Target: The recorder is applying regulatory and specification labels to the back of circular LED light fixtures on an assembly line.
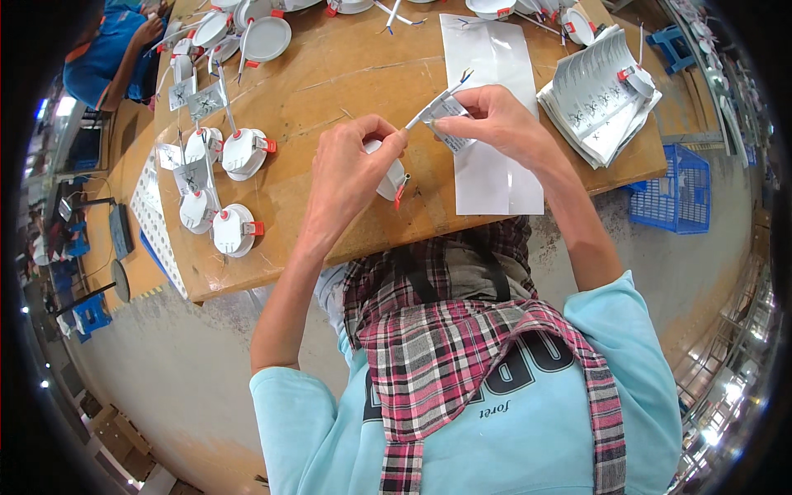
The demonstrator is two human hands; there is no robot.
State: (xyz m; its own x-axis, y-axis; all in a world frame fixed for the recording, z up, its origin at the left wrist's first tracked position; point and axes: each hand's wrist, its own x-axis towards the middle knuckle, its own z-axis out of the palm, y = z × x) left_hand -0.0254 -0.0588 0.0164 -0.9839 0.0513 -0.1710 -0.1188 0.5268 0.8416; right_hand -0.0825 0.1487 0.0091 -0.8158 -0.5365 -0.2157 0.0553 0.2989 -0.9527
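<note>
A small round white downlight with a red-orange connector lies by the table's front edge, partly hidden by my left hand. That hand pinches the white cable leading from the lamp. My right hand is closed on a silver printed label at the cable, near its stripped end with blue and brown wires. The label looks folded against the cable; its far side is hidden by my fingers. Beneath the right hand lies a white glossy sheet.
Several labelled downlights stand at the left, their cables upright. More lamps crowd the table's far edge. A thick stack of label sheets lies right, with a lamp on it. A blue crate stands beyond the table. A blue-clad person is at far left.
</note>
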